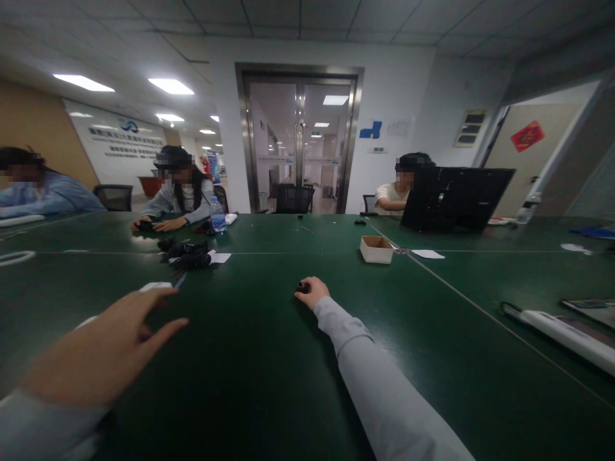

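My right hand (314,292) is stretched out over the dark green table (269,358), its fingers curled round a small black object (302,286) that rests on the surface. My left hand (120,339) hovers low and close to the camera at the left, with fingers spread and nothing in it. Just beyond its fingertips lies a flat white item (154,286). Further back sits a heap of black parts (189,255) beside a white paper.
A small open cardboard box (376,249) stands ahead right. A black laptop (454,198) is at the back right, a water bottle (218,215) at the back left, a white power strip (562,330) at the right edge. Three seated people are at the far side.
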Tool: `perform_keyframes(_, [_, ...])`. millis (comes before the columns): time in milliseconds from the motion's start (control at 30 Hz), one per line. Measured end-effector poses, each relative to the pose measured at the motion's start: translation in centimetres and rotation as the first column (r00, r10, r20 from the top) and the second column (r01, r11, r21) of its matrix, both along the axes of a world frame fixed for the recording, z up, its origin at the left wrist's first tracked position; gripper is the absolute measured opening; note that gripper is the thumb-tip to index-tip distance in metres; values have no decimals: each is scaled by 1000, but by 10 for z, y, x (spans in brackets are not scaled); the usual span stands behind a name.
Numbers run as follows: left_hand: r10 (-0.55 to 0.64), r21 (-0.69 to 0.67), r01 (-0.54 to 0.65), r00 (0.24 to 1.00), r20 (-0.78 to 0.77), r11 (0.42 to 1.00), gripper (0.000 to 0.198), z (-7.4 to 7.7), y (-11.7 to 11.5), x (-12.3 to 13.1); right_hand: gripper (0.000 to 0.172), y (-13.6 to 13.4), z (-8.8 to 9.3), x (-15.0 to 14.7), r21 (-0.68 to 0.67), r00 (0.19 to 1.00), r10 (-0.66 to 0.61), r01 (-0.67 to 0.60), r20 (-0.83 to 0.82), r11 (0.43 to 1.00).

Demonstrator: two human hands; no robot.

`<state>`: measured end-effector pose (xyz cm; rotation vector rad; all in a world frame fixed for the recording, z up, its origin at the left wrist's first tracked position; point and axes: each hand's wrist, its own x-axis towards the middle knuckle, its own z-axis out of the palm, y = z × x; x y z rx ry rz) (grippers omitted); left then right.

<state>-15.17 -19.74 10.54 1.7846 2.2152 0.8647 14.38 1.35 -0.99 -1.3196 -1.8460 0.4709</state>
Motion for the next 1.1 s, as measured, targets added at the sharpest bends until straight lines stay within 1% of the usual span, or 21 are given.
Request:
perform_keyframes(33, [-80, 17, 84, 983, -164, 996, 53, 8, 17, 24, 19, 0, 0, -1, -5, 1000, -12, 12, -7, 1000])
perform_keyframes(67, [-158, 38, 174, 952, -260, 984, 50, 11, 35, 48, 17, 1, -1, -3, -6, 1000, -24, 24, -6, 1000])
perform_keyframes(100, [-248, 46, 276, 915, -319, 960, 47, 11, 55, 72, 16, 1, -1, -5, -5, 999, -35, 35, 0, 999])
perform_keyframes(133, [-312, 45, 348, 883, -351, 936, 44, 6, 75, 93, 16, 2, -2, -7, -6, 999, -47, 47, 3, 999])
perform_keyframes(167, [-361, 39, 402, 857, -368, 915, 44, -2, 95, 112, 17, 3, -2, -10, -12, 998, -63, 63, 1, 998])
perform_keyframes(233, [-406, 43, 447, 845, -349, 894, 48, -25, 133, 140, 18, 5, -2, -15, -33, 996, -94, 93, -10, 995])
perform_keyframes(300, [-426, 71, 459, 864, -269, 885, 45, -48, 162, 156, 18, 6, -1, -17, -32, 994, -105, 104, -13, 994])
perform_keyframes(367, [-416, 135, 441, 892, -176, 888, 30, -66, 182, 164, 20, 8, 1, -17, -2, 996, -90, 90, -17, 996])
perform_keyframes(433, [-390, 239, 393, 919, -61, 888, 19, -80, 192, 168, 21, 8, 2, -15, 29, 996, -72, 73, -45, 997])
perform_keyframes(467, [-387, 292, 369, 922, 8, 883, 17, -85, 195, 168, 20, 7, 3, -14, 36, 996, -69, 71, -62, 997])
perform_keyframes(533, [-401, 356, 324, 901, 166, 877, 16, -96, 200, 167, 17, 6, 4, -13, 33, 993, -78, 81, -87, 996])
perform_keyframes(600, [-395, 353, 274, 855, 337, 895, 16, -106, 204, 164, 19, 5, 5, -14, 13, 988, -101, 104, -115, 995])
perform_keyframes(667, [-359, 322, 219, 796, 487, 921, 17, -115, 209, 160, 29, 5, 5, -16, -27, 975, -107, 104, -194, 994])
perform_keyframes(733, [-351, 320, 190, 730, 587, 928, 19, -121, 214, 156, 43, 7, 4, -18, -88, 936, -87, 60, -342, 994])
perform_keyframes(800, [-374, 343, 185, 670, 642, 921, 22, -124, 218, 151, 48, 9, 4, -20, -150, 842, -61, -24, -536, 988])
perform_keyframes(833, [-384, 355, 182, 646, 660, 917, 24, -125, 219, 149, 46, 11, 4, -21, -176, 776, -61, -65, -628, 982])
perform_keyframes(900, [-397, 370, 180, 619, 677, 911, 25, -126, 220, 146, 36, 13, 5, -21, -223, 647, -90, -126, -757, 967])
perform_keyframes(933, [-407, 378, 183, 612, 678, 907, 25, -127, 220, 146, 30, 15, 5, -21, -246, 600, -114, -142, -792, 959])
perform_keyframes(1000, [-431, 400, 196, 610, 665, 895, 25, -128, 221, 147, 19, 17, 5, -20, -286, 555, -151, -166, -818, 944])
perform_keyframes(1100, [-455, 424, 211, 627, 632, 880, 24, -130, 223, 148, 13, 21, 2, -17, -318, 557, -158, -203, -815, 926])
